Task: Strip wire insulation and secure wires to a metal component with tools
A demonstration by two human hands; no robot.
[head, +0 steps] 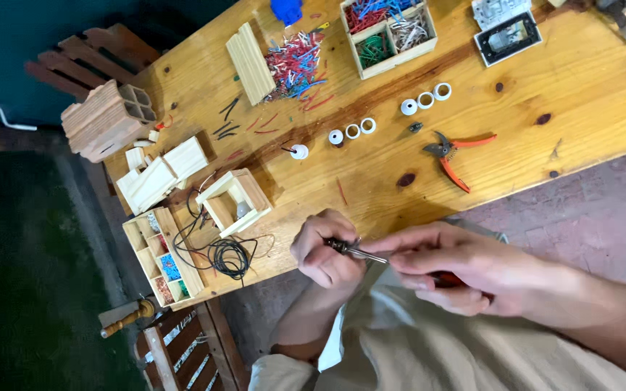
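Observation:
My left hand [325, 255] is closed around a small dark metal part [336, 245] just off the near edge of the wooden table [559, 87]. My right hand [452, 266] grips a thin screwdriver by its red handle [446, 278]. Its metal shaft [371, 255] points left, and its tip meets the part in my left hand. Both hands are held close together above my lap, over my pale shirt.
On the table lie red-handled cutters [452, 153], a row of white rings [424, 99], a pile of coloured wire pieces [295, 64], a compartment box of wires [389, 32], a small open wooden box [235, 203], a coil of black wire [227, 257] and a switch plate [507, 38].

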